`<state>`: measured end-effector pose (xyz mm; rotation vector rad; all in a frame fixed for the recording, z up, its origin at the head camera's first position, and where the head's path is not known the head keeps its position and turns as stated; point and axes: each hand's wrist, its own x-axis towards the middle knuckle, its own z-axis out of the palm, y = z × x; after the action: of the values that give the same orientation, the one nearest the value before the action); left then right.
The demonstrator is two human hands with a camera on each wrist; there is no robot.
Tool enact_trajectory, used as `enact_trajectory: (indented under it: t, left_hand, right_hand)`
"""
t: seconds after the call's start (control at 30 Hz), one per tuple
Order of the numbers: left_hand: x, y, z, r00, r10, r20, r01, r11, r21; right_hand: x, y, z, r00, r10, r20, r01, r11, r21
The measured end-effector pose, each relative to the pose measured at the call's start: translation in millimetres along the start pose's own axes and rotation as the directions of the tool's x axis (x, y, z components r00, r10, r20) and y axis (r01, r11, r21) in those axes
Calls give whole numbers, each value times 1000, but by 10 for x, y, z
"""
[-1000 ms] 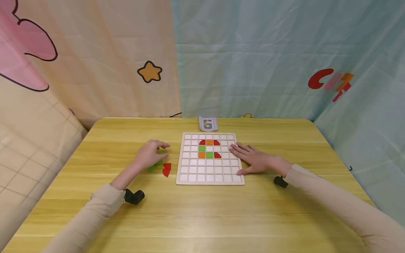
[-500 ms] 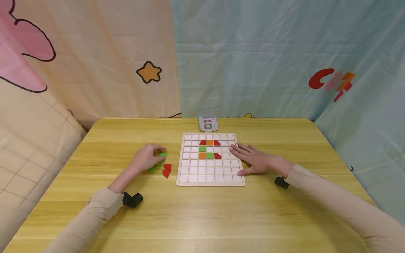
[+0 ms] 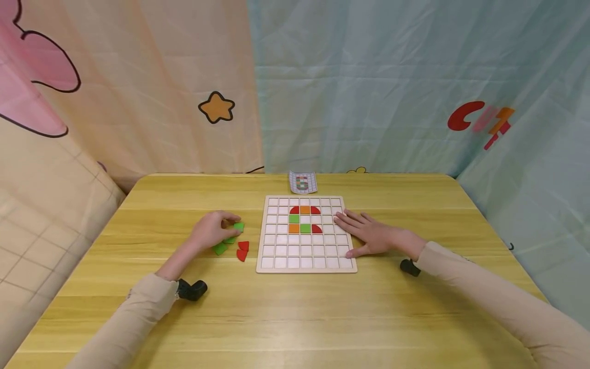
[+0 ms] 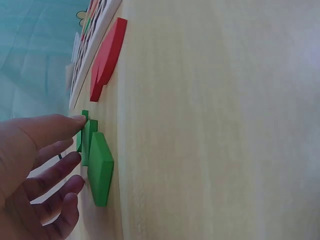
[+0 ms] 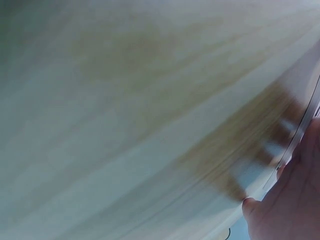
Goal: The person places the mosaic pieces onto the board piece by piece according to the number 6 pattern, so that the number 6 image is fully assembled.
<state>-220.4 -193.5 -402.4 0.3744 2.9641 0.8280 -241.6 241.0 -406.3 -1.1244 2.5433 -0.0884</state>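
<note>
My left hand (image 3: 213,229) is left of the wooden grid board (image 3: 282,263), its thumb and index finger pinching a green square tile (image 3: 238,227). In the left wrist view the thumb tip meets the edge of that tile, close over the table. More green tiles (image 4: 101,172) lie beside and under the fingers. Two red quarter-round tiles (image 3: 242,250) lie between them and the board. My right hand (image 3: 372,234) rests with fingers spread over the board's right edge. On the board, a red, orange and green pattern (image 3: 299,219) of tiles fills several cells.
Behind the board lies a small printed card (image 3: 302,182) with a coloured grid figure. A wooden table (image 3: 295,318) carries everything, with curtains (image 3: 369,92) hanging along its far side. Black wrist devices (image 3: 192,290) sit at both cuffs.
My left hand has drawn back slightly to the left and its thumb and index finger have closed on a green tile. The right hand stays on the board's edge.
</note>
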Motion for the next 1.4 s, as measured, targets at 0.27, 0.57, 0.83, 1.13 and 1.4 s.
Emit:
enact_trajectory:
  t: [0.27,0.57,0.83,1.13,1.4]
  left_hand:
    - [-1,-11,-35,999,-20,43,21,1000,-15]
    - [11,17,-20,999,-17,32,17,1000,0]
    - [23,17,-10,1000,15,2,-15,998,66]
    - [71,143,11,998,42,-40,-39,996,80]
    - [111,394,84,993,96,-64,-90,992,91]
  right_hand:
    - [-9,-4,-11,1000,4,-2,-4,1000,10]
    - [-1,15,10,1000,2,-6,-2,1000,-4]
    - [-10,4,3,1000,-11,-19,11,1000,11]
    - [-13,11,-7,999,-9,-31,10,999,30]
    - [-14,-13,-10,1000,-9,-24,9,1000,20]
